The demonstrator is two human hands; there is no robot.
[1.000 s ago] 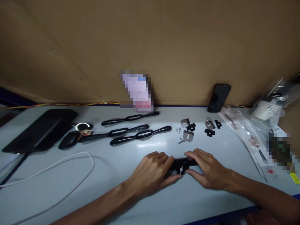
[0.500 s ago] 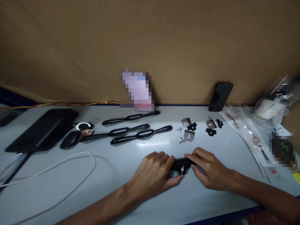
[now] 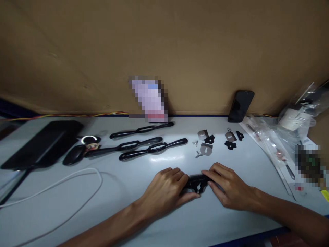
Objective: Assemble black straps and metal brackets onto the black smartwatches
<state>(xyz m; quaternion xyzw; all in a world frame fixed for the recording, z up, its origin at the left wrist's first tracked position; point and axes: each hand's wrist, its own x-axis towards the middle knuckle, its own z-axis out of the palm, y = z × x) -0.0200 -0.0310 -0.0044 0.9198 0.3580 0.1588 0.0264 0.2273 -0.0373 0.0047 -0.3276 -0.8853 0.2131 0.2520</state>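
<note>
Low over the near side of the table, a black spokeshave (image 3: 197, 179) lies crosswise between my hands. My left hand (image 3: 167, 188) is closed around its left end, the thumb stretched along the near edge. The right end is pinched in my right hand (image 3: 227, 187) between fingers and thumb. A bright slot or screw shows at the centre of the tool; my fingers hide both handles. Beyond it are loose steel blades (image 3: 206, 149), black cap plates (image 3: 230, 145) and wing screws (image 3: 198, 154). Three black spokeshave bodies (image 3: 157, 147) lie farther left.
A dark phone (image 3: 241, 106) leans against the brown back panel (image 3: 195, 58). Plastic-wrapped packets (image 3: 276, 151) cover the right side. At left are a black flat-topped device (image 3: 43, 144), a black computer mouse (image 3: 74, 155) and a looping white cable (image 3: 77, 171).
The view has shifted slightly, moving most things a little left in the picture. Both hands keep their hold on the spokeshave, with hardly any movement.
</note>
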